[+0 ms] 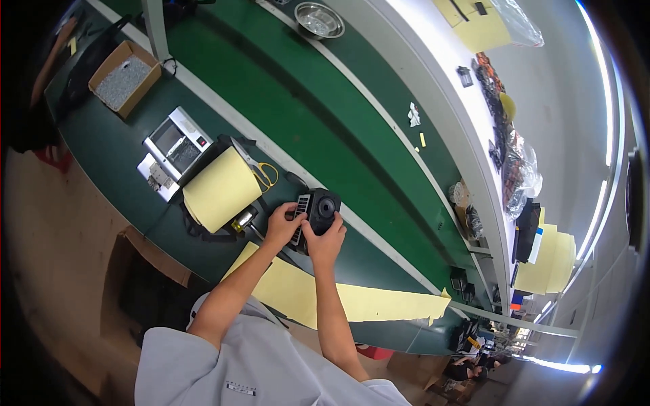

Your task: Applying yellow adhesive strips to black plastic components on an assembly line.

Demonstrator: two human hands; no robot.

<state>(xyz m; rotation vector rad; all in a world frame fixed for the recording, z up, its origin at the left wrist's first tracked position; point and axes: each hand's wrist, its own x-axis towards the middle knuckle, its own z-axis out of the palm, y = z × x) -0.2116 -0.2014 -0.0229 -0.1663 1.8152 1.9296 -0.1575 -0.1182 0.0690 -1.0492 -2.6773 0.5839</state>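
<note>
A black boxy device [328, 204] with a round dark disc on its face lies on the green bench at the middle of the head view. A striped black-and-white strip [302, 206] runs along its left side. My left hand [281, 224] rests its closed fingers on that striped side. My right hand [326, 238] grips the near right corner, its thumb on the striped side and its fingers along the right edge. Parts of the device are hidden under both hands. Just left of my left hand are a small yellow-and-black cylinder [244, 218] and yellow-handled scissors [269, 176].
A large pale-yellow roll [223, 189] stands left of my hands, beside a white-and-black machine [179, 145]. Long yellow paper [379, 303] lies under my forearms. Farther off are a carton of grey bits [125, 78], a metal bowl [319, 21] and a cluttered white shelf [433, 54].
</note>
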